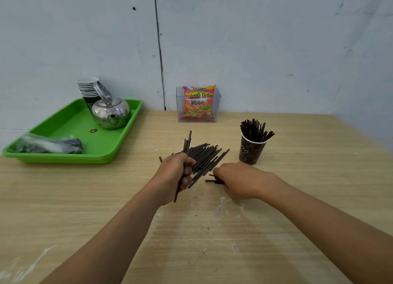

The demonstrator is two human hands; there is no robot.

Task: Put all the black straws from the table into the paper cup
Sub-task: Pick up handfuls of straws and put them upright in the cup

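Note:
A pile of black straws (205, 157) lies on the wooden table (308, 177) at the middle. My left hand (175, 173) is closed around a bunch of black straws (187, 141) that stick up past my fingers and out below my palm. My right hand (240, 181) rests knuckles-up just right of the pile, fingers curled on a few straws (212, 180) lying flat. A dark brown paper cup (251, 152) stands upright behind my right hand, with several straws (255, 130) standing in it.
A green tray (70, 135) at the left holds a steel kettle (111, 112), a stack of paper cups (88, 88) and a plastic bag (49, 144). A clear box with a snack packet (198, 104) stands against the wall (276, 50).

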